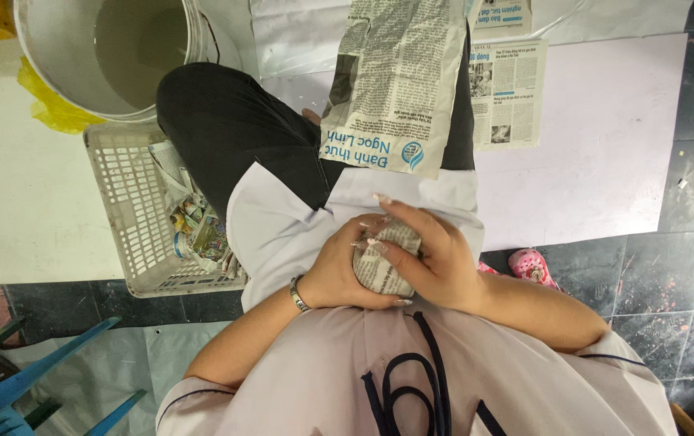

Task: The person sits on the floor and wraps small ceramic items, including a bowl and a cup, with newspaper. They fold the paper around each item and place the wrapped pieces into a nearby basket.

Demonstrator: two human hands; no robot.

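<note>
Newspaper ball [381, 270], one of it, sits pressed between both hands against the person's white shirt, just above the lap. One left hand [339, 274], wearing a bracelet, cups it from the side, fingers clenched around the paper; one right hand [436, 258] wraps over the other side, grasping it too. One folded newspaper sheet [395, 81] lies across the black trousers, and a second newspaper page [508, 93] lies flat beyond it. One white plastic basket [133, 218] holds paper scraps; one grey bucket [113, 52] stands beside it. One pink sandal [531, 265] shows by the right forearm. Pale sheeting [605, 137] covers part of a dark tiled floor [686, 266].
</note>
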